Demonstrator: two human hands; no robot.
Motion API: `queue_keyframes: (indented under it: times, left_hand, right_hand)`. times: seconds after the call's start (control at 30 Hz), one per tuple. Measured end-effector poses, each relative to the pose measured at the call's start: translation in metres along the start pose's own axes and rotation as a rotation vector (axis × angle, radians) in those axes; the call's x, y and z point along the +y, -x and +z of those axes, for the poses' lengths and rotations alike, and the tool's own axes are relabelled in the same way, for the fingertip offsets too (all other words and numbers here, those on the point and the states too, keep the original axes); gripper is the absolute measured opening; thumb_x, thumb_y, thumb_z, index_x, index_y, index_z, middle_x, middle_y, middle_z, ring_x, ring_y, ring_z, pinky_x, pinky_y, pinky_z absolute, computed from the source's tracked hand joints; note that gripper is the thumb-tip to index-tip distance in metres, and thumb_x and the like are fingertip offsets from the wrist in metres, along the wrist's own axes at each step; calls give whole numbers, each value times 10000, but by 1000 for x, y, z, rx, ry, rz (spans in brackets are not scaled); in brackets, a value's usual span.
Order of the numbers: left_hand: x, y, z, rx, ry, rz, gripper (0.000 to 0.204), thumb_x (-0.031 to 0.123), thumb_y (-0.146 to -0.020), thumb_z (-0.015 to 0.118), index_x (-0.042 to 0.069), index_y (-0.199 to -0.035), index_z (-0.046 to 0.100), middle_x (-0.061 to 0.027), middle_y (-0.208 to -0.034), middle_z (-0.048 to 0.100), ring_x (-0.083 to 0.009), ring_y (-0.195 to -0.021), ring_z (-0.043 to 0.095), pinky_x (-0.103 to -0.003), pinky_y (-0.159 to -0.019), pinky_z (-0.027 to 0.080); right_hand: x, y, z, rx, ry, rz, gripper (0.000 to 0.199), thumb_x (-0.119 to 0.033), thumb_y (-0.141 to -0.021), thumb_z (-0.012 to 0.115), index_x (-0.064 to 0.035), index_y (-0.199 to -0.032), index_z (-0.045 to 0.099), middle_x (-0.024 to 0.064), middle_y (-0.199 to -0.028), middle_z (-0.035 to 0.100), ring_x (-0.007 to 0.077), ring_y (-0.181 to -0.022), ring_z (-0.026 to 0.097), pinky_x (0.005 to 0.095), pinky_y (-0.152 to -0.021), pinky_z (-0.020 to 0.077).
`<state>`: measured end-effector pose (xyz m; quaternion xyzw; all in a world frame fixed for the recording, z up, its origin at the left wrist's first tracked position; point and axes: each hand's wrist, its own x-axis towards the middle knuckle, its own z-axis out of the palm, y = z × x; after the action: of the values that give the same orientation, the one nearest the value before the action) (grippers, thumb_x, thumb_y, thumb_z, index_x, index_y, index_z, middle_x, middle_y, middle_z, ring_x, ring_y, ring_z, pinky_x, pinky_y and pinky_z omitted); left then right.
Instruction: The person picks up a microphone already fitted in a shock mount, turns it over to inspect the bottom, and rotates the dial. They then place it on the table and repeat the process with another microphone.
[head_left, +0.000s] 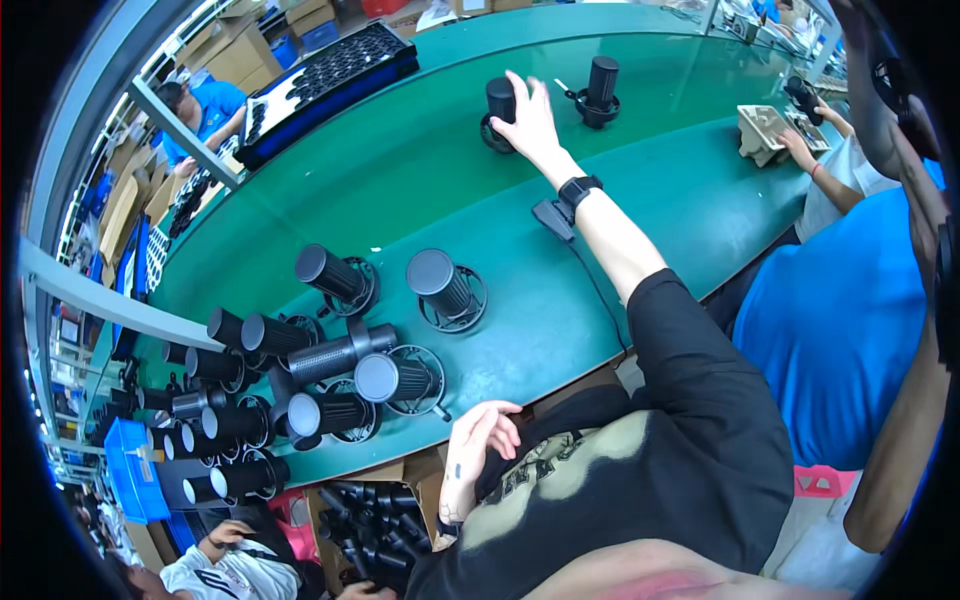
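- One view, from the head camera: the right hand (527,120) reaches far out toward twelve o'clock over the green conveyor belt (420,170), its fingers spread and laid against a black cylinder on a ring base (498,113); whether they close round it I cannot tell.
- Just beyond, at one o'clock, a second black cylinder (600,90) stands upright, apart from the hand.
- The right wrist carries a black wristband (578,188) with a small clip device (552,217) hanging from it.
- The left hand (478,440) rests at six o'clock by the belt's near edge, fingers loosely curled and holding nothing.
- At eight o'clock a crowded cluster of the same cylinders (290,375) lies tipped over; two more (440,285) stand tilted near the centre.
- As a judgement, the step in hand looks like setting or steadying one piece on the belt; the next move calls for a clean release without knocking it over.
- At two o'clock another person's hand (800,148) works on a pulp tray (760,130).
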<state>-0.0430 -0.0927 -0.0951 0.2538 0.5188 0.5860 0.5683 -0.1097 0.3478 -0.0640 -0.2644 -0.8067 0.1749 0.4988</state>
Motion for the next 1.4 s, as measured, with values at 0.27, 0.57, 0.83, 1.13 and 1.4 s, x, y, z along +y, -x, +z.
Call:
queue_keyframes:
  times: [0.27, 0.57, 0.83, 1.13, 1.4]
  left_hand:
    - [-3, -8, -6, 42, -2, 56, 359, 254, -1013, 386, -38, -1090, 582, -86, -719, 625, -108, -540, 593, -195, -483, 466]
    - [-1, -20, 0, 214, -61, 24, 360, 277, -1008, 393, -30, -1134, 533, -115, -840, 631, -123, -587, 610, -195, -467, 470]
    - [34, -7, 24, 72, 319, 256, 366, 299, -966, 515, -27, -1132, 490, -146, -863, 634, -166, -671, 658, -229, -487, 506]
    - [51, 0, 44, -32, 207, 313, 300, 145, -908, 620, -46, -1102, 492, -159, -852, 661, -179, -666, 673, -228, -542, 526]
    - [56, 6, 59, 105, 165, 327, 295, -8, -818, 694, -41, -1057, 523, -138, -842, 674, -156, -680, 677, -209, -542, 512]
  right_hand:
    - [-109, 110, -54, -905, -1010, 99, 672, -194, -810, 667, -108, -1402, 360, 131, -1360, 471, 242, -1276, 429, 379, -1068, 331]
    - [-130, 144, -54, -826, -820, 338, 703, -265, -804, 714, -42, -1372, 365, 120, -1256, 523, 196, -1125, 539, 317, -977, 421]
    - [-161, 153, -105, -476, -1055, 460, 631, -375, -885, 614, -42, -1370, 387, 72, -1169, 572, 123, -937, 612, 264, -736, 531]
    - [-177, 156, -141, -575, -1282, 767, 574, -428, -924, 538, -19, -1315, 437, 128, -1144, 584, 167, -863, 645, 284, -715, 558]
    - [-179, 159, -138, -573, -1616, 798, 504, -333, -902, 558, -12, -1269, 432, 130, -1076, 576, 208, -848, 631, 334, -744, 560]
